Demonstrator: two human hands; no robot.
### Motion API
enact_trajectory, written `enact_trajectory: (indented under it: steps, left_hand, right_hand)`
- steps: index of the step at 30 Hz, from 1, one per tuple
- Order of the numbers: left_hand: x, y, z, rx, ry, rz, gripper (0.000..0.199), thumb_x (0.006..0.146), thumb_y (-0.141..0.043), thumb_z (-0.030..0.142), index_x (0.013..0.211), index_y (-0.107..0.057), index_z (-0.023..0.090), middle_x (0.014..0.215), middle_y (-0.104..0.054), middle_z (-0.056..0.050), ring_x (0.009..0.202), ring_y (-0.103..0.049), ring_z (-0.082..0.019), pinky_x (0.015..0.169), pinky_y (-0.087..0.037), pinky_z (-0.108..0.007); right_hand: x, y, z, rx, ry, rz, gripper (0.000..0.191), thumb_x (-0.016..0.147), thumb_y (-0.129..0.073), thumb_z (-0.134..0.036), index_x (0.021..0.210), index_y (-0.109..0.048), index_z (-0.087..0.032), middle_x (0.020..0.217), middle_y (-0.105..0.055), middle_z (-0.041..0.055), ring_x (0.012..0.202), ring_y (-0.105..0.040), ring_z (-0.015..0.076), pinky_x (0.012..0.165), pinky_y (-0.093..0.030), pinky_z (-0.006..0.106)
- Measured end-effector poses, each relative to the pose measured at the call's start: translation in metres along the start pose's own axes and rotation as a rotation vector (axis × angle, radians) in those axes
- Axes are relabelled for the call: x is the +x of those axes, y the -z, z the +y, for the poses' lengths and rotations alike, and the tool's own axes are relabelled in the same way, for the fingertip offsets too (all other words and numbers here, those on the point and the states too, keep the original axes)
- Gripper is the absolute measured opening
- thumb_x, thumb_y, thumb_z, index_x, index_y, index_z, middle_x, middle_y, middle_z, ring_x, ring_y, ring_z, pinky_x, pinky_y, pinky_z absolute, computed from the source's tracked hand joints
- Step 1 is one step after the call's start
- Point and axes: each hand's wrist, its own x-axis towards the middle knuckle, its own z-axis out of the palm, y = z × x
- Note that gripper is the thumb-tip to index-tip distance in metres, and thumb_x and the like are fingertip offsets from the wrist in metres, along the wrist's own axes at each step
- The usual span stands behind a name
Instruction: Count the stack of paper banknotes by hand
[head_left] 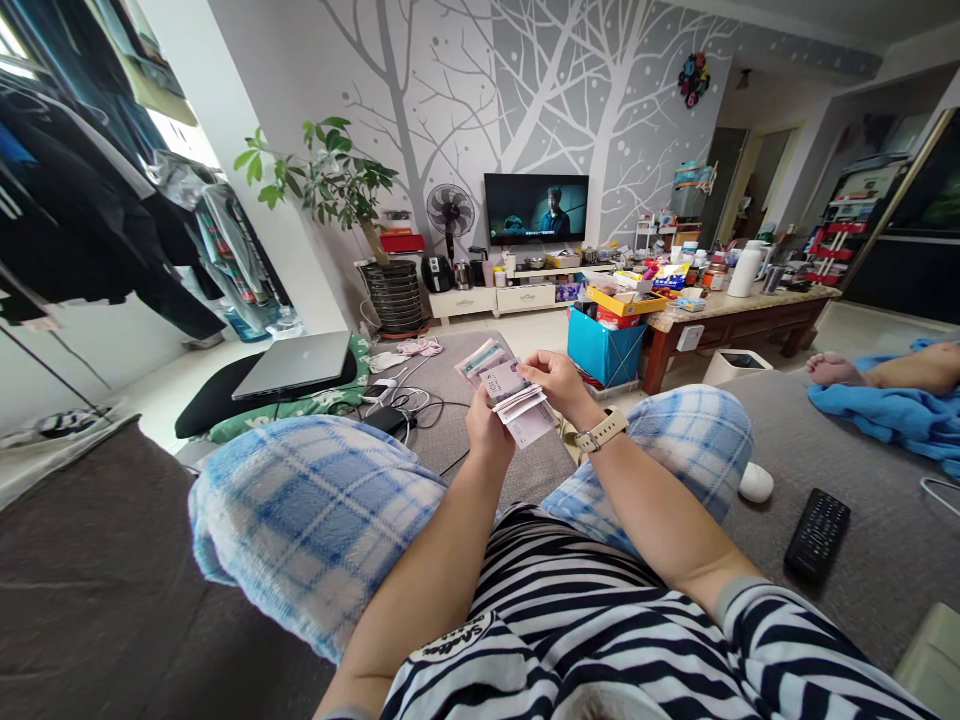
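Note:
A fanned bundle of banknotes is held in front of my crossed legs, over the grey sofa seat. My left hand is closed round the lower left side of the bundle. On the upper right, my right hand pinches the notes between thumb and fingers. Some notes fan out to the upper left, and others hang folded below the right fingers. The palm side of both hands is partly hidden by the paper. A watch with a beige strap sits on my right wrist.
A closed laptop and tangled cables lie to the left. At right are a white mouse, a black remote control and another person's bare foot. A blue storage box stands by the cluttered wooden table.

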Motion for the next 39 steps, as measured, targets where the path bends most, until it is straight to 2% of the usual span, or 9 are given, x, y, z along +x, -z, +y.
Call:
enact_trajectory:
  steps: [5, 9, 12, 17, 23, 29, 33, 39]
  left_hand:
    - [0.002, 0.004, -0.001, 0.026, -0.029, -0.048, 0.014, 0.073, -0.066, 0.018, 0.086, -0.070, 0.013, 0.077, -0.071, -0.004, 0.073, -0.068, -0.019, 0.074, -0.055, -0.029]
    - [0.002, 0.001, -0.001, -0.025, 0.032, 0.014, 0.017, 0.084, -0.058, 0.024, 0.091, -0.069, 0.013, 0.082, -0.073, -0.008, 0.076, -0.070, -0.022, 0.077, -0.056, -0.034]
    - [0.003, 0.000, -0.002, -0.062, 0.044, 0.008, 0.023, 0.090, -0.051, 0.027, 0.095, -0.069, 0.012, 0.091, -0.075, -0.011, 0.083, -0.072, -0.024, 0.081, -0.056, -0.036]
    - [0.008, 0.005, -0.006, -0.047, 0.021, -0.014, 0.019, 0.085, -0.056, 0.023, 0.094, -0.068, 0.011, 0.090, -0.074, -0.012, 0.076, -0.072, -0.023, 0.080, -0.056, -0.039]
    - [0.010, 0.008, -0.007, -0.028, -0.038, -0.004, 0.014, 0.075, -0.064, 0.014, 0.089, -0.066, 0.013, 0.081, -0.072, -0.007, 0.072, -0.070, -0.020, 0.076, -0.054, -0.033]
    - [0.006, 0.006, -0.005, 0.005, -0.032, 0.023, 0.011, 0.075, -0.064, 0.013, 0.086, -0.065, 0.013, 0.078, -0.071, -0.006, 0.070, -0.069, -0.019, 0.075, -0.055, -0.033]
    - [0.004, 0.002, -0.003, -0.018, -0.021, 0.034, 0.010, 0.084, -0.060, 0.019, 0.089, -0.067, 0.014, 0.081, -0.073, -0.007, 0.076, -0.071, -0.020, 0.081, -0.056, -0.034]
    - [-0.002, -0.004, 0.000, -0.056, 0.000, 0.006, 0.025, 0.094, -0.046, 0.024, 0.096, -0.069, 0.012, 0.086, -0.075, -0.008, 0.084, -0.073, -0.022, 0.087, -0.056, -0.036]
  right_hand:
    - [-0.002, -0.001, -0.006, -0.017, -0.001, 0.002, 0.040, 0.069, -0.075, -0.056, 0.065, -0.058, -0.019, 0.063, -0.057, -0.0011, 0.061, -0.049, 0.0134, 0.056, -0.038, 0.027]
    - [-0.002, -0.001, -0.009, 0.031, -0.041, -0.018, 0.042, 0.075, -0.067, -0.059, 0.062, -0.057, -0.020, 0.058, -0.057, -0.0006, 0.056, -0.048, 0.0129, 0.054, -0.037, 0.027]
    - [-0.001, 0.001, -0.008, 0.027, -0.083, -0.030, 0.043, 0.074, -0.069, -0.058, 0.060, -0.057, -0.019, 0.056, -0.060, 0.0009, 0.055, -0.051, 0.0133, 0.056, -0.039, 0.027]
    - [0.002, 0.006, 0.002, -0.049, -0.093, 0.003, 0.036, 0.064, -0.080, -0.048, 0.066, -0.058, -0.019, 0.059, -0.059, -0.0016, 0.056, -0.051, 0.0130, 0.055, -0.039, 0.027]
    - [0.008, 0.009, 0.017, -0.090, -0.081, 0.022, 0.037, 0.060, -0.081, -0.042, 0.079, -0.057, -0.021, 0.069, -0.058, -0.0034, 0.063, -0.052, 0.0139, 0.057, -0.041, 0.026]
    - [0.007, 0.009, 0.014, -0.182, -0.015, 0.022, 0.033, 0.068, -0.074, -0.047, 0.069, -0.057, -0.019, 0.068, -0.056, -0.0023, 0.065, -0.050, 0.0137, 0.062, -0.040, 0.027]
    - [0.005, 0.007, 0.011, -0.174, -0.007, 0.009, 0.034, 0.070, -0.073, -0.049, 0.067, -0.056, -0.019, 0.065, -0.054, -0.0029, 0.062, -0.047, 0.0131, 0.059, -0.038, 0.027]
    - [0.003, 0.005, 0.008, -0.118, -0.018, 0.001, 0.035, 0.070, -0.074, -0.049, 0.069, -0.058, -0.019, 0.067, -0.057, -0.0021, 0.063, -0.049, 0.0136, 0.060, -0.040, 0.027]
